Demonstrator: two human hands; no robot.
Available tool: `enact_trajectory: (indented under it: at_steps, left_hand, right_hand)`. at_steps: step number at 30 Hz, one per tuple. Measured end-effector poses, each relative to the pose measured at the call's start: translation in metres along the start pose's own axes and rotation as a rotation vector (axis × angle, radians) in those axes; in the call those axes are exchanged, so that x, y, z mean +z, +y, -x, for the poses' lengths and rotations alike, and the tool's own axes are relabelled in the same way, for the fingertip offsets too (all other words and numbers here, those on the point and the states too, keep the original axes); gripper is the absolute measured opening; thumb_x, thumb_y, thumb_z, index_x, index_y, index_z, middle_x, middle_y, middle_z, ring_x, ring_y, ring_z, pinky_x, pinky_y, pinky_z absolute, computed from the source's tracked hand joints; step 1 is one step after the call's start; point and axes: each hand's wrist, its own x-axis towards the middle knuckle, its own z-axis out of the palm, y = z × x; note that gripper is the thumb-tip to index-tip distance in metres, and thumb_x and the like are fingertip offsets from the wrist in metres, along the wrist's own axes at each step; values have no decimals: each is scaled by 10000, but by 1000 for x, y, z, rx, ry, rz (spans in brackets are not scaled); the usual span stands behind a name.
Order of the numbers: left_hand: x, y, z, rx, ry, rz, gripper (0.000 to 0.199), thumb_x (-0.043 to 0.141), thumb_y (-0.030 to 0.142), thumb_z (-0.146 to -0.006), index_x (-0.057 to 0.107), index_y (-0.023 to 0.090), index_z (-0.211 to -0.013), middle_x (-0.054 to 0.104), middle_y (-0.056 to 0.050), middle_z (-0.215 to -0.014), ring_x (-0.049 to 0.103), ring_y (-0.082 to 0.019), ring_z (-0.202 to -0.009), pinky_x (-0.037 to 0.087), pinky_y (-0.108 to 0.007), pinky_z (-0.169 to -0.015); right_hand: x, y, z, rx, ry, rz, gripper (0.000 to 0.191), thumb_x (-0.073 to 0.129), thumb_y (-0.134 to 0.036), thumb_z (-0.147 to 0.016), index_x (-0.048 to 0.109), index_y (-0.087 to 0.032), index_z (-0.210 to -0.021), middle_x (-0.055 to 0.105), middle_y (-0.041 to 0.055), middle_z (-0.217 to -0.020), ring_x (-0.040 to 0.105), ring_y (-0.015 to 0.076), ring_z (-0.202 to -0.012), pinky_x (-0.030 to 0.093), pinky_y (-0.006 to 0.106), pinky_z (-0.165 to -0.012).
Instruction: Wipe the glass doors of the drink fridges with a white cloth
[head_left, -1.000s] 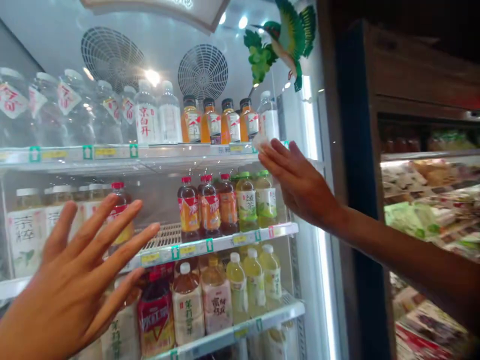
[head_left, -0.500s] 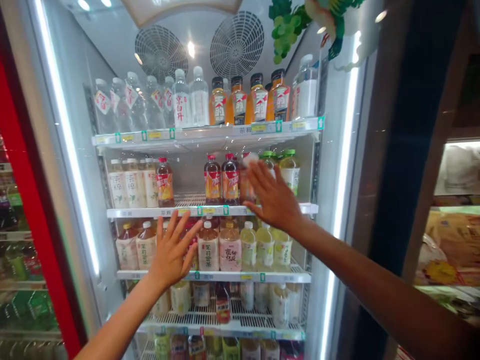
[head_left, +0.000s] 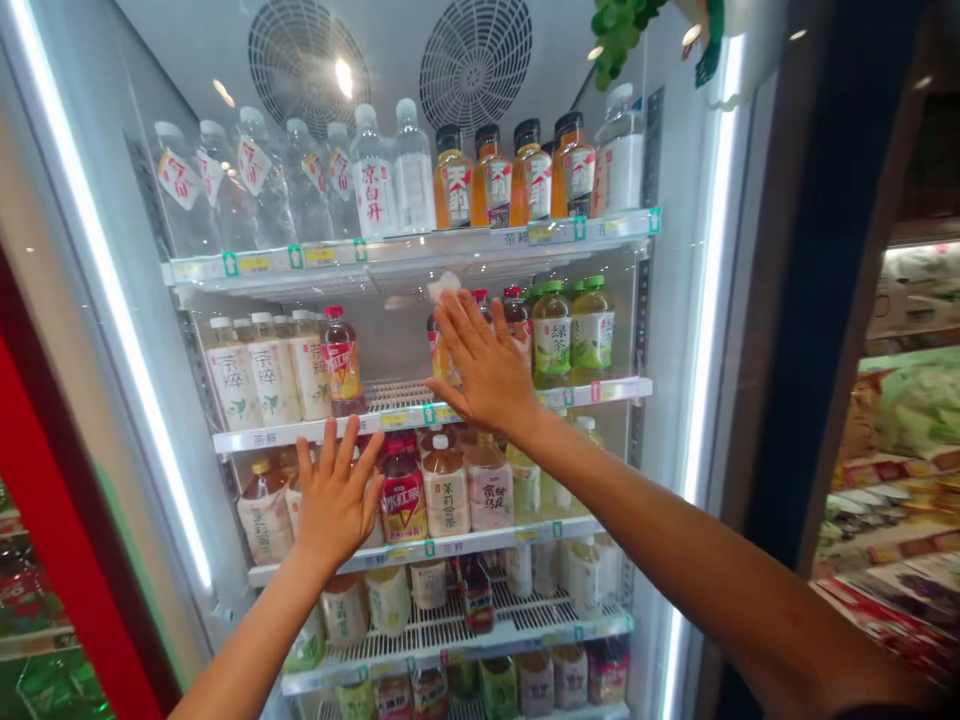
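Note:
My right hand [head_left: 487, 360] lies flat against the clear glass door [head_left: 390, 335] of a drinks fridge, fingers stretched up and to the left. A crumpled white tissue [head_left: 444, 286] shows past its fingertips, pressed under them to the glass; most of it is hidden behind the hand. Lower and to the left, my left hand [head_left: 336, 500] has its fingers spread, palm toward the glass, with nothing visible in it. Behind the right hand are red-capped bottles [head_left: 517, 312], partly covered. A red-labelled bottle [head_left: 403, 492] stands behind the glass beside my left hand.
Inside the fridge, shelves [head_left: 420, 245] hold water bottles [head_left: 373, 175], amber bottles [head_left: 453, 180] and green tea bottles [head_left: 553, 335]. A bright light strip [head_left: 709, 290] runs along the right side, a red frame [head_left: 60, 500] at far left. Packaged goods [head_left: 919, 405] fill racks at right.
My right hand has swept left across the glass with the tissue, from before the right-hand bottles toward the middle. My left hand stays spread at nearly the same place. The view has shifted closer.

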Motion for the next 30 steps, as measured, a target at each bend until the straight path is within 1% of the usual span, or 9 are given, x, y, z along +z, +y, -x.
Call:
enact_trajectory:
  at_steps: [2, 6, 8, 11, 14, 18, 20, 26, 30]
  left_hand:
    - [-2, -6, 4, 5, -12, 10, 798, 579, 272, -969, 160, 324, -1647, 103, -4, -1742, -2, -239, -1632, -65, -541, -1330]
    - [-5, -24, 22, -121, 23, 21, 826, 590, 258, -960, 141, 319, -1651, 74, -5, -1745, -51, -254, -1630, -77, -577, -1322]
    - [-8, -30, 29, -185, 24, 31, 840, 589, 258, -961, 118, 311, -1654, 28, -14, -1750, -72, -264, -1628, -78, -605, -1315]
    - [-13, -33, 32, -217, -19, 57, 827, 582, 274, -969, 120, 315, -1654, 29, -17, -1753, -68, -274, -1630, -80, -634, -1305]
    - [-18, -32, 31, -209, -53, 79, 819, 577, 274, -972, 126, 323, -1654, 19, -18, -1755, -63, -281, -1630, -81, -630, -1306]
    - [-23, -34, 32, -177, -68, 91, 799, 537, 234, -984, 115, 331, -1654, 39, -17, -1754, -47, -275, -1630, -62, -615, -1314]
    - [-26, -39, 35, -166, -77, 96, 791, 506, 211, -991, 94, 322, -1657, 88, -25, -1750, -12, -257, -1631, -27, -594, -1326]
    - [-37, -61, 36, -246, -47, 65, 792, 515, 227, -994, 93, 356, -1652, 44, -14, -1756, -72, -270, -1629, -33, -667, -1300]
    - [-39, -71, 35, -254, -48, 66, 786, 510, 231, -1000, 91, 352, -1653, 36, -36, -1759, -77, -276, -1629, -15, -676, -1292]
  right_hand:
    - [7, -13, 6, -28, -14, -6, 1019, 402, -714, -996, -87, -111, -1656, 110, 148, -1732, 37, 312, -1626, 90, 590, -1324]
    - [15, -43, 47, -398, -198, -87, 953, 332, -720, -1011, 55, -82, -1663, 235, 107, -1716, 137, 232, -1622, 145, 452, -1340]
    - [11, -42, 46, -483, -247, -95, 874, 276, -694, -1034, 73, -130, -1670, 255, 61, -1717, 184, 196, -1613, 122, 413, -1345]
    - [6, -33, 17, -321, -213, -67, 889, 282, -717, -1023, -1, -184, -1675, 199, 56, -1733, 142, 232, -1622, 54, 496, -1346]
    - [16, -48, 3, -185, -149, -66, 980, 325, -765, -987, 11, -139, -1673, 158, 104, -1740, 41, 297, -1631, 34, 584, -1331]
    - [35, -88, 28, -511, -234, -85, 916, 330, -714, -1011, 204, -64, -1644, 218, 84, -1732, 78, 233, -1631, 103, 439, -1352]
    - [34, -90, 26, -574, -282, -69, 855, 351, -656, -1031, 212, -77, -1644, 231, 61, -1730, 104, 200, -1628, 129, 400, -1352]
    - [19, -67, -34, -130, -137, -26, 951, 377, -705, -1003, 61, -101, -1666, 131, 112, -1747, 18, 309, -1631, 14, 598, -1329]
    - [31, -97, -11, -398, -259, -64, 909, 384, -688, -1008, 157, -96, -1659, 141, 83, -1749, 25, 281, -1633, 76, 517, -1350]
